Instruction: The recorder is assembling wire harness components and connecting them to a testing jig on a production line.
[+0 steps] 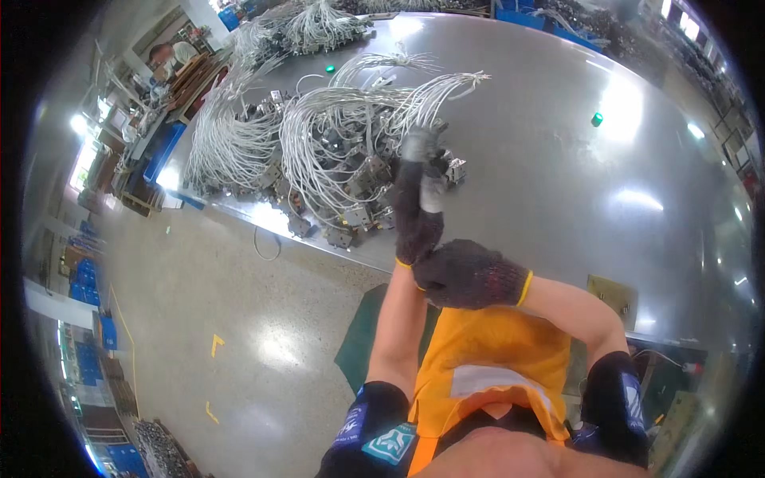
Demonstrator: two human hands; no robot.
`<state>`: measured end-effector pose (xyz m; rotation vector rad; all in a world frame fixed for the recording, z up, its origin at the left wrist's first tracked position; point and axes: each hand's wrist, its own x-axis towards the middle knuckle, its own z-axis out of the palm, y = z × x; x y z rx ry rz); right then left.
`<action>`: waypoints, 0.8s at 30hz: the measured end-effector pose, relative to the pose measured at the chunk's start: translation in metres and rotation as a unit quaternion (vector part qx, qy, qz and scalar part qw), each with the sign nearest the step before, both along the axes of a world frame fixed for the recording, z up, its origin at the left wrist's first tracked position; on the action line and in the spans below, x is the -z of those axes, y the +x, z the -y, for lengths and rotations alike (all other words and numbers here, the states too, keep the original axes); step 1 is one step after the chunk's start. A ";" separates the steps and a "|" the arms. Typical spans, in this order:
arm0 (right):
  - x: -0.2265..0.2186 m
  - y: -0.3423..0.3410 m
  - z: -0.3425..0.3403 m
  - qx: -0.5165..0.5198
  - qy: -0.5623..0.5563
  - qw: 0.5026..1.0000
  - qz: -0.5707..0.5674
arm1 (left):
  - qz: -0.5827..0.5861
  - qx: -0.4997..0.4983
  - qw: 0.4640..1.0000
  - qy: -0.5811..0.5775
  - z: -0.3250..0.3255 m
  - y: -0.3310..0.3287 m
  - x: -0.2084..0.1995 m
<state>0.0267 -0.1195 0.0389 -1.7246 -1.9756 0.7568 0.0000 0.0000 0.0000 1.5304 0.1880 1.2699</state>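
Observation:
Both my hands wear dark knitted work gloves with yellow cuff edges. My left hand (417, 203) points away from me, its grey-coated fingers stretched out and a little blurred, with nothing seen in them. It hangs over the near right edge of a pile of metal parts (358, 213) with bundled white wires (307, 131). Across my left wrist lies my right hand (470, 275), its fingers closed round the left glove near the cuff. The exact grip of the right fingertips is partly hidden.
The pile rests on a shiny metal table (542, 175). Two small green objects, one a green cap-like piece (597, 119), lie farther back. More white-wired parts (323, 28) stand at the far edge. A person (171, 60) is at the far left, near blue bins (163, 151).

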 end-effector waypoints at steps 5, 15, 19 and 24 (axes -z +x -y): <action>0.012 0.050 -0.036 0.023 0.122 0.982 -0.145 | -0.002 -0.150 0.988 -0.049 -0.086 -0.025 -0.028; 0.038 0.200 -0.144 0.315 0.185 0.627 -0.688 | -0.328 -0.249 0.873 0.262 -0.233 -0.022 -0.043; 0.069 0.226 -0.159 0.250 0.267 0.695 -0.619 | -0.357 -0.307 0.830 0.300 -0.232 0.001 -0.032; 0.027 0.155 -0.114 0.309 0.237 0.518 -0.762 | -0.394 -0.354 0.789 0.311 -0.241 -0.020 -0.029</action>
